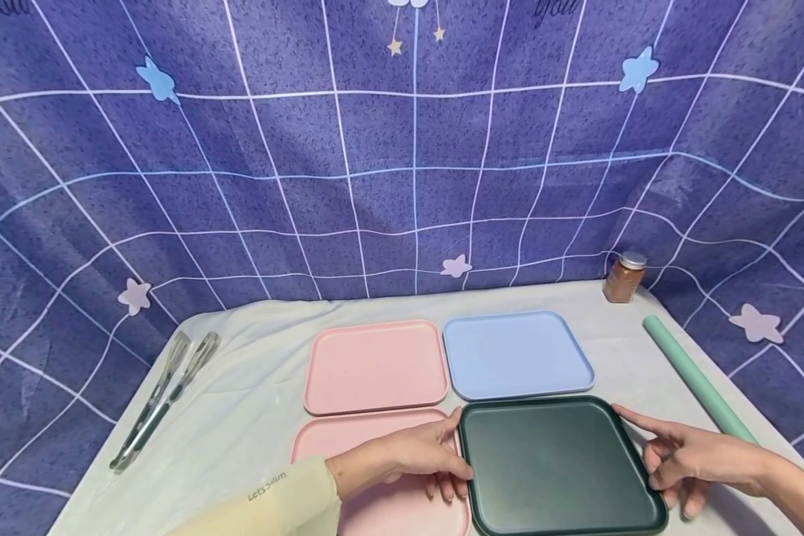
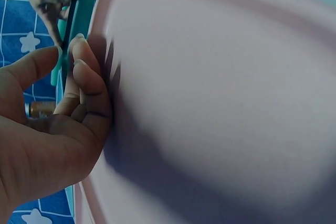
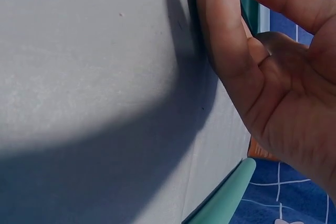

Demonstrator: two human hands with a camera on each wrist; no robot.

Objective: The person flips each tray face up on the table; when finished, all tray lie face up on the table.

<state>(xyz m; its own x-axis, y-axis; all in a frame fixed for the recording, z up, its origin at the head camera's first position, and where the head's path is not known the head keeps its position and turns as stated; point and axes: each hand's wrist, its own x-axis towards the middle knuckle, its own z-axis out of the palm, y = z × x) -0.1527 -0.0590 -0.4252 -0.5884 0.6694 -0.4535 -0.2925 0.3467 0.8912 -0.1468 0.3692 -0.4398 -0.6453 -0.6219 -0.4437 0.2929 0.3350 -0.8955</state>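
Note:
A dark green tray (image 1: 556, 465) lies at the near right in the head view. My left hand (image 1: 422, 450) touches its left edge, thumb at the far corner and a fingertip (image 1: 465, 470) on the rim. The lower fingers of that hand bend over a pink tray (image 1: 382, 517), part of which the arm hides. My right hand (image 1: 703, 458) touches the opposite edge, thumb stretched to the far right corner and a fingertip by the rim. In the wrist views, thumb and fingers stand apart on the left hand (image 2: 63, 124) and right hand (image 3: 278, 82).
Another pink tray (image 1: 375, 368) and a blue tray (image 1: 519, 353) lie behind. Metal tongs (image 1: 164, 402) rest at the left on the white cloth (image 1: 241, 417). A green roll (image 1: 697, 380) and a brown jar with a silver lid (image 1: 624, 279) are at the right, before a purple curtain (image 1: 375, 186).

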